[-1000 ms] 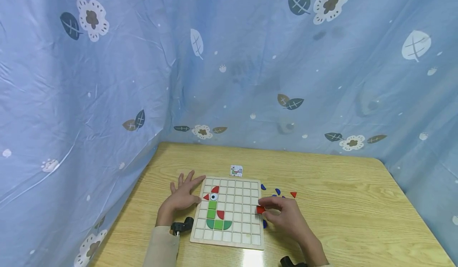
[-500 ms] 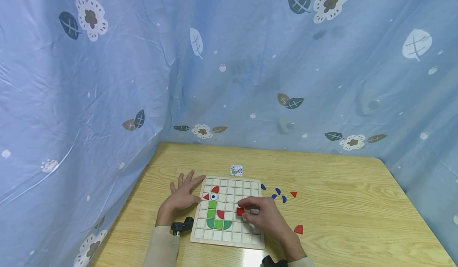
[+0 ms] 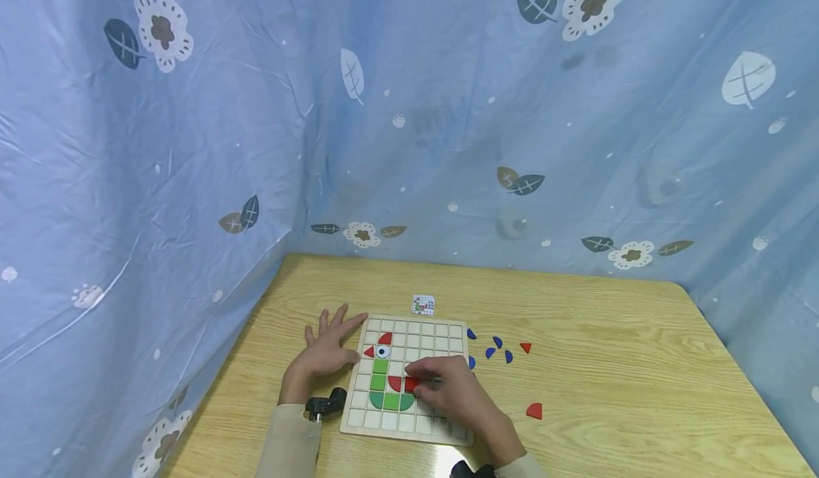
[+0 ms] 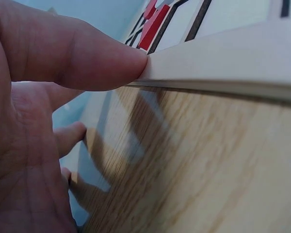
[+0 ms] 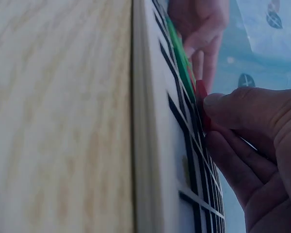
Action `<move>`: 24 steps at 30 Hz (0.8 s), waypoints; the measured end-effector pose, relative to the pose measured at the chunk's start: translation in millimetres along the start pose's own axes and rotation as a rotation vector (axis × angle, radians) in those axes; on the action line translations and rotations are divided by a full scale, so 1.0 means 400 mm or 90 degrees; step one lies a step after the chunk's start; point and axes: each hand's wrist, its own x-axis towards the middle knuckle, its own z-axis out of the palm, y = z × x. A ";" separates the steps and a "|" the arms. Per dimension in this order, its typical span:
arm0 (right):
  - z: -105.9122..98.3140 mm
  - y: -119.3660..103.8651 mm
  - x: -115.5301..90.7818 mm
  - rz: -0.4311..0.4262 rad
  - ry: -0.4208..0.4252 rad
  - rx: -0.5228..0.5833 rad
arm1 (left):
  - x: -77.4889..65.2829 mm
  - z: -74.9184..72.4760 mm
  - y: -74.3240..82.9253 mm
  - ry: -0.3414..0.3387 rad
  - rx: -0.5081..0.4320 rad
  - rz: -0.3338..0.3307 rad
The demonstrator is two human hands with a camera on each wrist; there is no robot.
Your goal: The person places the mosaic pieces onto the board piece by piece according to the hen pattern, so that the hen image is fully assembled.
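Observation:
A wooden grid board point(image 3: 427, 331) lies on the table. My right hand point(image 3: 453, 387) pinches a red square tile point(image 3: 411, 385) close over the board, right beside a red quarter-circle tile point(image 3: 394, 383). In the right wrist view, thumb and fingers hold that tile at the grid's surface. My left hand point(image 3: 328, 351) rests at the board's left edge, fingers spread, and its thumb point(image 4: 102, 58) touches the side in the left wrist view. Green squares point(image 3: 379, 375), green quarter-circles, a white eye tile point(image 3: 382, 352) and a red triangle point(image 3: 369, 352) sit in the grid.
Behind the board lies a small printed picture card point(image 3: 423, 304). Several blue pieces point(image 3: 498, 341) are scattered to the right, with a red triangle point(image 3: 525, 348) and a red quarter-circle point(image 3: 534, 411). A blue patterned curtain point(image 3: 422, 108) hangs behind the table point(image 3: 627, 364).
My right hand has carried the red square tile leftward from the board's right edge to beside the red quarter-circle. The left hand has stayed in place.

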 end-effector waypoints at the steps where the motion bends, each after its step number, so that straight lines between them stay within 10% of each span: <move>1: 0.003 -0.001 0.001 -0.002 -0.001 -0.010 | 0.000 -0.001 0.001 0.000 -0.001 0.001; 24: 0.019 -0.008 0.013 -0.014 -0.005 -0.067 | -0.002 -0.003 0.007 -0.003 0.014 -0.005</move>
